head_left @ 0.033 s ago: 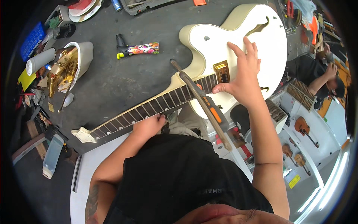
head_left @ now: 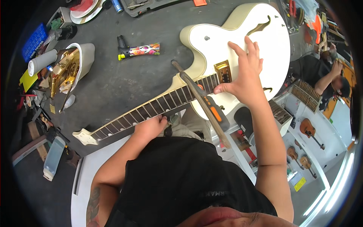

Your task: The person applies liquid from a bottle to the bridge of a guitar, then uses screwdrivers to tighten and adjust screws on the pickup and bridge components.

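A white hollow-body electric guitar (head_left: pixel 206 41) lies face up, its fretted neck (head_left: pixel 151 109) slanting down-left to a pale headstock (head_left: pixel 85 137). My right hand (head_left: pixel 245 72) is spread over the guitar's top, thumb beside a gold-framed pickup (head_left: pixel 224 72) at the end of the fretboard. A bar clamp (head_left: pixel 208 104) with a grey and orange handle crosses the neck near the body. My left hand (head_left: pixel 150 128) is at the neck's near edge, fingers curled and partly hidden; I cannot make out what is in them.
On the dark bench (head_left: pixel 106 94) lies a torch lighter (head_left: pixel 143 50) with a colourful body. A white tub (head_left: pixel 87 56) of gold hardware stands at left, near a clear bottle (head_left: pixel 53 157). At right, another person (head_left: pixel 332 72) works by a rack (head_left: pixel 304 94); guitars (head_left: pixel 312 132) hang beyond.
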Demonstrator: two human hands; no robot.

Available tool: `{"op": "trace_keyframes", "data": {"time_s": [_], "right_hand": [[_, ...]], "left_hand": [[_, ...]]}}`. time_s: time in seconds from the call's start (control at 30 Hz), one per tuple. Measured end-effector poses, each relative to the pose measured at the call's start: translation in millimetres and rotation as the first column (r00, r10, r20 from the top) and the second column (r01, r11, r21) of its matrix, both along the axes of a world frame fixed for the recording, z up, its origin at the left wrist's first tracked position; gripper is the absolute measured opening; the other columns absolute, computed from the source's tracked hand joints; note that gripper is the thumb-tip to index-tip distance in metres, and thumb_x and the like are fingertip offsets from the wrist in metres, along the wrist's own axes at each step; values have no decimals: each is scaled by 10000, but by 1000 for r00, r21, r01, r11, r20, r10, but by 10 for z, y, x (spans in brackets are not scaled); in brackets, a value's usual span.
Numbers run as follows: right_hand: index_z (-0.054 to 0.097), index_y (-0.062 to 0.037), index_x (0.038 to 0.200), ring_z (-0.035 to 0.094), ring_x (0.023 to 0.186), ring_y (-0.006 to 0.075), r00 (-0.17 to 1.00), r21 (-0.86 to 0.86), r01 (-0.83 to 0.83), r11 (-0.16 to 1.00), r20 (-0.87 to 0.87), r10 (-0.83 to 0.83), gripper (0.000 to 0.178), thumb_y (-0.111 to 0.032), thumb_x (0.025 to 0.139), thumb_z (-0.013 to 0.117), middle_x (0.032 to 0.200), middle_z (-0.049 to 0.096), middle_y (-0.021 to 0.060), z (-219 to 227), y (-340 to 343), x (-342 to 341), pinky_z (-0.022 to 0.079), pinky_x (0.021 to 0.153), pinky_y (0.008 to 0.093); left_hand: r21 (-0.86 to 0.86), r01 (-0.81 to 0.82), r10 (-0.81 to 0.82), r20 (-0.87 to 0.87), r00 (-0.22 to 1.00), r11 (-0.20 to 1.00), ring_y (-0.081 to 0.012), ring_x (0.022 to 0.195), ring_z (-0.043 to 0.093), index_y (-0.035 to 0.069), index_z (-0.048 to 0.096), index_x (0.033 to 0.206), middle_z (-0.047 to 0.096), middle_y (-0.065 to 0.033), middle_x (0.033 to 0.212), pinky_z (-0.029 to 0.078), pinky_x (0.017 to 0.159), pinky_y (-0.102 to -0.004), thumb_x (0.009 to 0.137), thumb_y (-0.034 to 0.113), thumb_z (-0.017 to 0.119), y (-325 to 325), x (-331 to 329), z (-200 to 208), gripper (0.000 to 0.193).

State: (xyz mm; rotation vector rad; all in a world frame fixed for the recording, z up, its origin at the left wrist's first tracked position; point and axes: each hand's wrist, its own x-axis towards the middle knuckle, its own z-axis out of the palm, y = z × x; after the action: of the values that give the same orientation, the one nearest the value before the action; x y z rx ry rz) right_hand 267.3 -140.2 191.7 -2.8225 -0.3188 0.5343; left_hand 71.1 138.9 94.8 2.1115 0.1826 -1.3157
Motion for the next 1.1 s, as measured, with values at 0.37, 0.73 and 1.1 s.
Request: {"op": "trace_keyframes", "data": {"time_s": [0.37,0.73,1.1], "right_hand": [[581,-101,1385,401,1480,342,944,649,59,759,212,-254,669,-261,798,860,1586,408,183,-145,-743,-404,268,1211,580],[573,-6,837,524,662,157,679,743,456,490,65,-731,156,-47,988,567,714,537,74,-1698,-2066,-2868,447,617,318],[648,-42,1286,632,1206,335,549,119,212,970,-836,-17,526,-285,833,757,1284,665,216,-4041,-545,-4495,513,1009,414]], "left_hand": [[-47,580,-462,553,694,813,-339,721,697,72,644,822,690,-127,763,568,647,-478,842,237,682,-467,-164,144,170],[-112,882,-735,509,447,458,-379,833,722,-1,703,897,713,-181,831,579,748,-489,823,119,637,-2105,-404,-624,155],[-356,468,-486,43,873,809,-354,974,685,-26,682,1049,687,-230,1013,547,852,-441,915,115,646,-1968,-436,-1401,199]]}}
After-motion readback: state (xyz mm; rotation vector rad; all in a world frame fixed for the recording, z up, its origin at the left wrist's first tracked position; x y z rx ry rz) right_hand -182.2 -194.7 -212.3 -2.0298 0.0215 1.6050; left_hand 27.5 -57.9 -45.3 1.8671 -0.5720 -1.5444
